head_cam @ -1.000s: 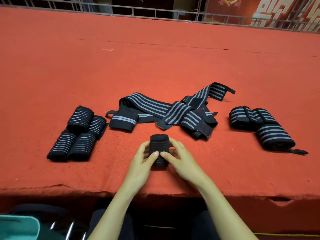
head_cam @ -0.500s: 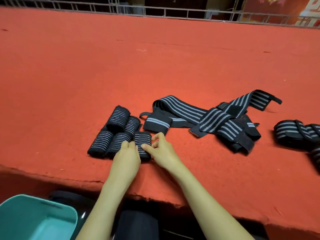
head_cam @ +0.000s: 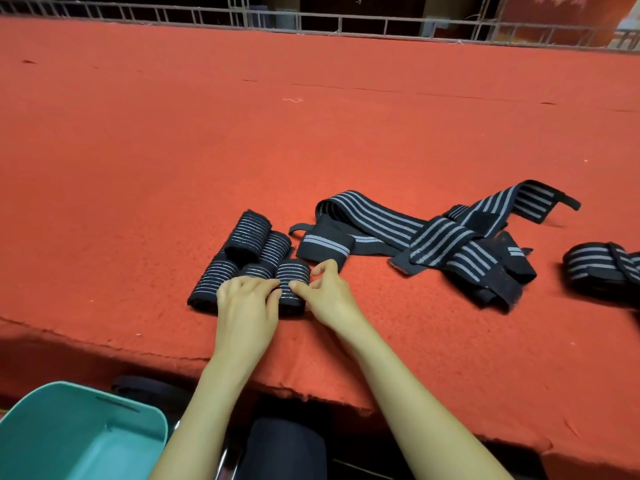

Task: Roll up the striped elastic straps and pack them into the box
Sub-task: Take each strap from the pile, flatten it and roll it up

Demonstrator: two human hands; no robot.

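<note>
Both hands are low in the middle of the frame, on a small rolled strap (head_cam: 293, 277). One hand is on each side of it. The left hand (head_cam: 246, 308) lies with its fingers nearly straight. Its fingertips touch the left side of the roll. The right hand (head_cam: 330, 296) has its fingers curled. Its thumb and first finger pinch the right side of the roll.

The rolled strap lies on its side on the red bench (head_cam: 173, 161), near the front edge. Its long way runs from the bottom of the frame toward the top. Its thin grey stripes go across it.

Four more rolls (head_cam: 247, 235) sit touching it, on its left and above it. Three lie side by side and one is stacked on top. They point up and a little to the right.

To the right is a heap of loose straps (head_cam: 446, 244). One long strap runs down to the right, and another crosses it and points to the upper right.

At the right edge of the frame lies a folded strap bundle (head_cam: 595, 265).

A teal box (head_cam: 104, 400) is in the lower left corner, below the bench edge. Its open top faces up.
</note>
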